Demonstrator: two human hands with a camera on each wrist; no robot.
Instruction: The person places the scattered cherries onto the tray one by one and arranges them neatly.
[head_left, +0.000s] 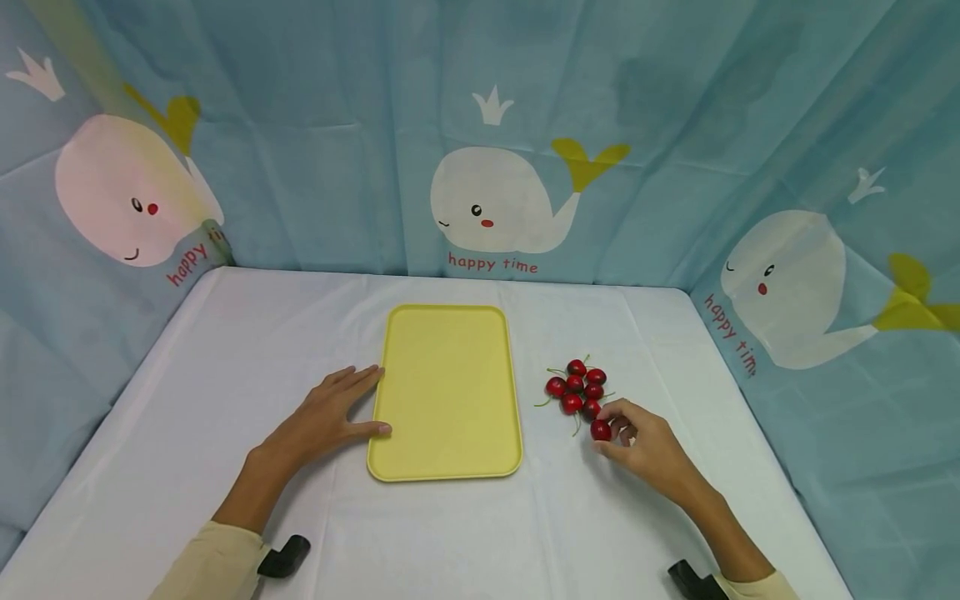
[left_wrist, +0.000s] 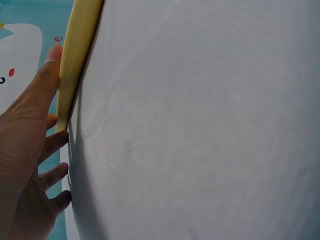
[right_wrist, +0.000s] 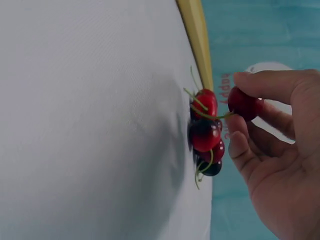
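A yellow rectangular tray lies flat on the white cloth. My left hand is at its left edge, fingers stretched out, the thumb resting on the rim; the left wrist view shows the tray's side against the thumb. Right of the tray, my right hand pinches one dark red cherry between thumb and fingertips, its green stem pointing toward the pile. In the right wrist view the held cherry is raised off the cloth. Several more cherries with green stems lie bunched just beyond that hand.
White cloth covers the table. Blue curtains with printed whales stand along the back and both sides. A black device is strapped at the left wrist, and another at the right.
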